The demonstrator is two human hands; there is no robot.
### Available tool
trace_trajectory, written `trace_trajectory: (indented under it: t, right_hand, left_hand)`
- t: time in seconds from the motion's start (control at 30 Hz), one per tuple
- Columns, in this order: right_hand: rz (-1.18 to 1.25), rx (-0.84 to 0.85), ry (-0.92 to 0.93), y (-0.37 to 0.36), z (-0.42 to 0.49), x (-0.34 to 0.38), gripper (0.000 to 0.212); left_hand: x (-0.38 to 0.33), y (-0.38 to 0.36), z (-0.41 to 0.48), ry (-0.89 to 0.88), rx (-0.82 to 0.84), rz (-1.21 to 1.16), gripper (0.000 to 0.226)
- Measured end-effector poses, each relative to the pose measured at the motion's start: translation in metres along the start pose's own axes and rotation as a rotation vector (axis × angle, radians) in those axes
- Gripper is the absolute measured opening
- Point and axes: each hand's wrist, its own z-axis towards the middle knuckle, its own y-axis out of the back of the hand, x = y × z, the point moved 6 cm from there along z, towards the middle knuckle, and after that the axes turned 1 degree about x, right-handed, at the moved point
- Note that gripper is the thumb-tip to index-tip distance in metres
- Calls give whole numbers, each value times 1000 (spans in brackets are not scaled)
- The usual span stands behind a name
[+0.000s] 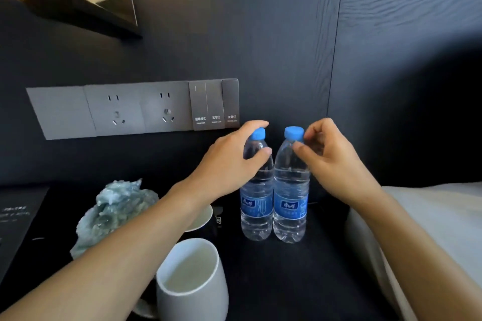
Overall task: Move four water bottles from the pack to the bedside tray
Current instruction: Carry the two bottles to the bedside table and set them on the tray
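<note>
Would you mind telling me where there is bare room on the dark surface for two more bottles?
Free: in front of the two bottles, between the near cup and the bed. Crowded: left, around the cups and green stone.

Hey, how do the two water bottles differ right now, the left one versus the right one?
The left bottle has the left hand wrapped around its shoulder, partly covering its cap; the right bottle is only pinched at the neck by the right hand, its cap in full view. The left bottle stands slightly farther back. Both are upright, side by side, clear, with blue caps and blue labels.
</note>
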Motion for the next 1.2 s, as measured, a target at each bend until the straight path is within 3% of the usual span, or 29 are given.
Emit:
trace_trajectory:
  t: [0.17,0.37,0.47,0.53,0.6,0.77,0.93,1.03,1.2]
  right_hand:
    - [37,-60,-23,0,0,-7,35]
    - [-217,-96,16,-6,-1,1,38]
    - [-117,-22,-20,-8,-2,0,47]
    - [-79,26,-62,-6,-1,-3,35]
    - [-91,3,-68,-4,-1,-6,33]
    - [-121,-85,-89,-10,-7,-8,53]
    - [21,12,-109,-13,-7,-10,38]
    - [-50,-13,-28,-11,-5,-4,32]
    - [-123,-93,-51,-11,-10,-4,57]
  left_hand:
    - [-3,-4,3,-16,-39,74,46]
    - [-2,-3,5,-11,-13,50,47]
    - [-3,-3,4,1,-7,51,47]
    - [-3,-3,4,9,-6,41,47]
    - [-3,-3,4,15,-11,31,46]
    - [-4,-4,5,7,-15,27,47]
    - [-3,-4,4,2,-9,21,46]
    - [-2,-3,4,13,1,-11,45]
    - [-3,-5,5,7,20,-29,47]
